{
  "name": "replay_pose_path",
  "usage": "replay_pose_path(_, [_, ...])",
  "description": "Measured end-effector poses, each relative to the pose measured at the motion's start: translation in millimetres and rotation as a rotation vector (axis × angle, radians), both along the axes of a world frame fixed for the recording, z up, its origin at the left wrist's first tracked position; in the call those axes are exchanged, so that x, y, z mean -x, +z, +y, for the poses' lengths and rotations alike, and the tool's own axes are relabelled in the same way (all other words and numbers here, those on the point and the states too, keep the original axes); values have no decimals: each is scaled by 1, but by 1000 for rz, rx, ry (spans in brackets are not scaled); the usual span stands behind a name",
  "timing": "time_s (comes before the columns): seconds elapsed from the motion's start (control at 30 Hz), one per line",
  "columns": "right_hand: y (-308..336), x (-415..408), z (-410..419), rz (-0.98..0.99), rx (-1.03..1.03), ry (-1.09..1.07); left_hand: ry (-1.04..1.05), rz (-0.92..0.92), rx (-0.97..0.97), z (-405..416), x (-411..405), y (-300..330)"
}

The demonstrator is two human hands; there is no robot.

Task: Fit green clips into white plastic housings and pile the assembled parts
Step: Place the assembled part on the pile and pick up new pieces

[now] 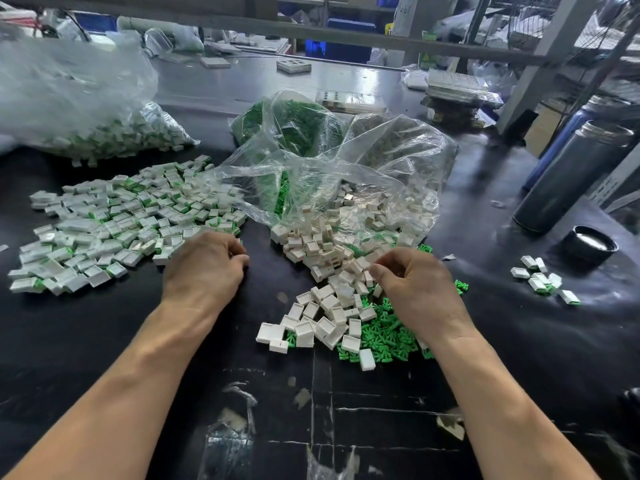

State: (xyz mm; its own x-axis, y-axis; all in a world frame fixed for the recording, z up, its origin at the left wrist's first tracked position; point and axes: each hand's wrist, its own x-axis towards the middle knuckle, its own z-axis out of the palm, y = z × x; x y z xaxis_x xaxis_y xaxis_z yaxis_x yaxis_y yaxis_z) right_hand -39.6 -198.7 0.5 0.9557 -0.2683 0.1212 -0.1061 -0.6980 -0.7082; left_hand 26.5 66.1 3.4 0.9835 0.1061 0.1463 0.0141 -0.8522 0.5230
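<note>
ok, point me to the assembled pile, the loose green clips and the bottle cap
assembled pile [114,223], head view, middle of the spread on the left
green clips [384,336], head view, heap under the right wrist
bottle cap [590,244], head view, its top face

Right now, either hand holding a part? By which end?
Cannot tell: left hand fingers curl by the assembled pile, right hand fingers over the white housings; contents hidden.

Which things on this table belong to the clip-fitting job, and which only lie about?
Job: loose white plastic housings; small green plastic clips; spread pile of assembled white-and-green parts; clear plastic bag of green clips.

Lying about: tall grey metal flask; round black cap.
</note>
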Motion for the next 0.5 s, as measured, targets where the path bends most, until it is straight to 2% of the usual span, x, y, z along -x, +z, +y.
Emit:
replay_pose_path(0.2, [4, 1, -8, 83, 15, 20, 72, -85, -80, 4, -2, -1])
replay_pose_path(0.33, [6, 2, -12, 95, 5, -9, -33, -145, -11, -5, 4, 0])
replay_pose_path(0.43, [9, 2, -16, 141, 21, -23, -199, 40, 153, -15, 11, 1])
replay_pose_path(0.5, [10, 2, -18, 179, 49, -43, -308, 166, 197, -20, 14, 1])
